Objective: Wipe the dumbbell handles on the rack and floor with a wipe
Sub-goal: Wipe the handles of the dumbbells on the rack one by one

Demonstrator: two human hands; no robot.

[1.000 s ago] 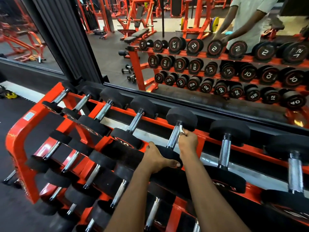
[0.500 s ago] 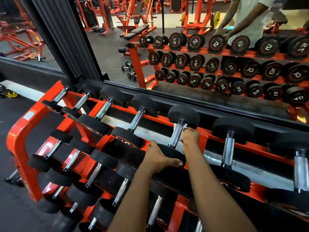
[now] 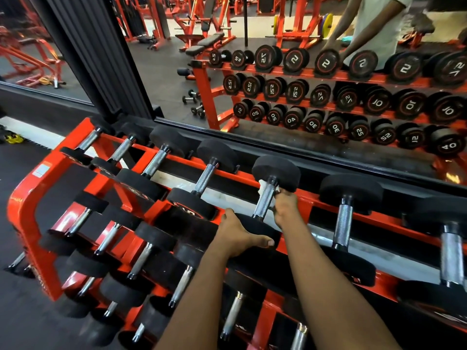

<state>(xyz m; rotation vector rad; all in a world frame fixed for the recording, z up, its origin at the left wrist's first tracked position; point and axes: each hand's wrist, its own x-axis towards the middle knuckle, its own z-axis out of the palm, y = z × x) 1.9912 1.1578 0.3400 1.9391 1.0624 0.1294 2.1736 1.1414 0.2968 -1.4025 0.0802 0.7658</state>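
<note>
An orange three-tier rack (image 3: 22,205) holds several black dumbbells with knurled chrome handles. My right hand (image 3: 284,207) grips a white wipe (image 3: 262,185) against the far end of one top-row dumbbell handle (image 3: 264,200), just below its far head. The wipe shows as white scraps on both sides of the handle. My left hand (image 3: 237,234) rests on the near black head (image 3: 255,227) of that same dumbbell, fingers spread over its rim and thumb along the front.
A wall mirror (image 3: 278,79) behind the rack reflects the rack, a standing person and orange gym machines. Small dumbbells (image 3: 194,102) show on the floor in the reflection. Neighbouring top-row handles (image 3: 206,179) (image 3: 342,224) flank the one I hold. Black rubber floor (image 3: 17,173) lies left.
My right hand has slid the wipe up the handle from near its middle to the far end by the far head. My left hand stays on the near head.
</note>
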